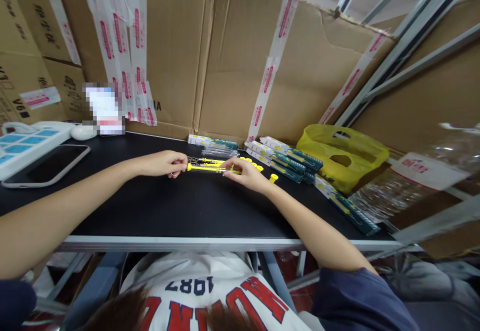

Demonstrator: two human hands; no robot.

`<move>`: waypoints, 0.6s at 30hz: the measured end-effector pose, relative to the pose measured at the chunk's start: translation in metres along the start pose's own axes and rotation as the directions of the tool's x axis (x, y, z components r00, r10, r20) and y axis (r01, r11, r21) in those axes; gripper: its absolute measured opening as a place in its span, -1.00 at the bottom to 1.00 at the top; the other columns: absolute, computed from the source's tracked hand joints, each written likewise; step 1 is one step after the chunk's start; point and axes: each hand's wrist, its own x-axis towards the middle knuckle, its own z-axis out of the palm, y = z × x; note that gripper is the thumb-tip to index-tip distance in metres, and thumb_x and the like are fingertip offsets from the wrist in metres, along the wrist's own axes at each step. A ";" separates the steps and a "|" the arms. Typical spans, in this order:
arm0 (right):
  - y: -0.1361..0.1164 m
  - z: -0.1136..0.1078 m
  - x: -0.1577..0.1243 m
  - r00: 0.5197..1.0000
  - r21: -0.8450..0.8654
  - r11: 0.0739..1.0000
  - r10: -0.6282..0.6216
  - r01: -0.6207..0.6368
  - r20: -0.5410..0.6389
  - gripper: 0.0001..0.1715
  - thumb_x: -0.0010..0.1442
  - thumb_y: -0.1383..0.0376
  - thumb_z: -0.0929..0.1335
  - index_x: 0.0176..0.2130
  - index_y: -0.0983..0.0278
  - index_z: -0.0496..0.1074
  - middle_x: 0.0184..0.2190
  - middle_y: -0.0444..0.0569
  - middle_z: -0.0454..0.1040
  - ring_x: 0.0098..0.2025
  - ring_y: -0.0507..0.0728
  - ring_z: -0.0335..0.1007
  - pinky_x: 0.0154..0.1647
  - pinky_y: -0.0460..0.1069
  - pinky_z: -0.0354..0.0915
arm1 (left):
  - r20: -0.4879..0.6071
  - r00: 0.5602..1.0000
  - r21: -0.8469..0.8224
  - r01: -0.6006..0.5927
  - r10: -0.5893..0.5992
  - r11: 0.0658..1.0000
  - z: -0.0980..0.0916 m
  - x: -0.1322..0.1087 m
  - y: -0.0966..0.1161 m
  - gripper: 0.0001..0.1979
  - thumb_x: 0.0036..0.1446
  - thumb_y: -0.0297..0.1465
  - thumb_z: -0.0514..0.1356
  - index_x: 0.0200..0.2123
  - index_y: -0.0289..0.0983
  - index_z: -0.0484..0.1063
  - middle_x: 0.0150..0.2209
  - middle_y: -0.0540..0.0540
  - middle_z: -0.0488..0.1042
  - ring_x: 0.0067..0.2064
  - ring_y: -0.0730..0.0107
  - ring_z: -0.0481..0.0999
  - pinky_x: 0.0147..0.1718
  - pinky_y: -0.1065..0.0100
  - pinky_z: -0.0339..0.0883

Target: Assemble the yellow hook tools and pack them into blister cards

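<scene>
My left hand (165, 163) and my right hand (245, 173) hold the two ends of a slim clear tube with yellow ends (210, 169), just above the black table (168, 206). The left fingers are pinched at its yellow cap end, where small metal pieces (193, 160) lie. My right fingers are closed around the other end. A few small yellow caps (273, 177) lie beside my right hand.
Green-and-white packaged tubes (288, 158) are stacked behind my right hand, more clear tubes (219, 151) behind them. A yellow plastic bag (343, 156) sits at right, a phone (47, 165) and power strip (22, 143) at left. Cardboard boxes (232, 56) wall the back.
</scene>
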 end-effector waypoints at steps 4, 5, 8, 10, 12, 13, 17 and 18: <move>0.001 -0.001 0.000 1.000 0.008 1.000 -0.007 0.007 -0.028 -0.76 0.16 0.22 0.36 -0.17 0.28 0.45 -0.20 0.01 0.50 -0.16 0.12 0.42 -0.12 0.02 0.31 | -0.006 1.000 -0.041 -0.004 0.003 0.999 0.001 0.000 0.002 -0.78 0.02 -0.19 0.18 -0.46 -0.23 0.38 -0.57 0.03 0.40 -0.51 0.44 0.38 -0.48 0.44 0.25; 0.002 -0.002 0.000 1.000 0.009 1.000 -0.008 0.009 -0.029 -0.75 0.16 0.22 0.36 -0.17 0.28 0.45 -0.20 0.01 0.50 -0.17 0.12 0.42 -0.13 0.02 0.31 | -0.009 1.000 -0.043 -0.006 0.006 0.999 0.002 0.000 0.003 -0.78 0.02 -0.19 0.17 -0.46 -0.23 0.37 -0.57 0.03 0.40 -0.52 0.44 0.37 -0.49 0.44 0.25; 0.002 -0.002 -0.001 1.000 0.003 1.000 -0.008 0.008 -0.022 -0.75 0.15 0.21 0.37 -0.17 0.28 0.46 -0.22 0.00 0.49 -0.18 0.11 0.41 -0.14 0.01 0.31 | -0.014 1.000 -0.022 -0.017 0.017 1.000 0.003 0.000 0.003 -0.78 0.05 -0.19 0.15 -0.45 -0.23 0.36 -0.56 0.02 0.39 -0.51 0.45 0.37 -0.49 0.44 0.24; 0.001 -0.002 -0.001 1.000 -0.006 1.000 -0.004 0.004 -0.019 -0.75 0.15 0.21 0.37 -0.17 0.28 0.47 -0.24 0.00 0.49 -0.20 0.11 0.41 -0.16 0.00 0.30 | -0.003 1.000 0.009 -0.024 0.024 1.000 0.004 0.001 0.002 -0.77 0.08 -0.19 0.12 -0.44 -0.23 0.35 -0.55 0.01 0.40 -0.50 0.44 0.38 -0.48 0.44 0.24; 0.000 -0.001 -0.001 1.000 -0.008 1.000 -0.003 0.003 -0.022 -0.75 0.14 0.22 0.37 -0.17 0.29 0.47 -0.24 -0.01 0.49 -0.22 0.10 0.40 -0.17 0.00 0.30 | 0.009 1.000 0.036 -0.029 0.029 0.999 0.004 0.002 -0.001 -0.77 0.10 -0.19 0.11 -0.43 -0.23 0.34 -0.53 0.01 0.41 -0.49 0.44 0.38 -0.47 0.44 0.24; 0.000 -0.001 -0.001 1.000 -0.007 1.000 -0.004 0.004 -0.024 -0.75 0.14 0.23 0.37 -0.17 0.29 0.47 -0.24 -0.01 0.49 -0.22 0.10 0.40 -0.17 0.00 0.30 | 0.013 0.999 0.045 -0.032 0.031 0.998 0.003 0.002 -0.002 -0.77 0.11 -0.19 0.10 -0.42 -0.23 0.34 -0.52 0.01 0.42 -0.49 0.44 0.39 -0.46 0.44 0.24; 0.000 -0.002 0.000 1.000 -0.002 1.000 -0.007 0.007 -0.026 -0.76 0.14 0.24 0.37 -0.18 0.29 0.47 -0.23 0.00 0.49 -0.21 0.10 0.40 -0.16 0.01 0.30 | 0.021 0.999 0.045 -0.049 0.049 0.998 0.004 0.004 -0.005 -0.79 0.11 -0.21 0.11 -0.43 -0.23 0.35 -0.50 0.01 0.45 -0.48 0.44 0.40 -0.45 0.44 0.23; 0.000 -0.002 0.000 1.000 -0.001 1.000 -0.009 0.009 -0.025 -0.77 0.14 0.24 0.37 -0.18 0.29 0.47 -0.23 0.00 0.49 -0.21 0.11 0.40 -0.16 0.01 0.30 | 0.020 0.998 0.038 -0.055 0.055 0.998 0.005 0.004 -0.005 -0.79 0.10 -0.22 0.11 -0.43 -0.23 0.35 -0.50 0.01 0.45 -0.48 0.45 0.40 -0.45 0.44 0.23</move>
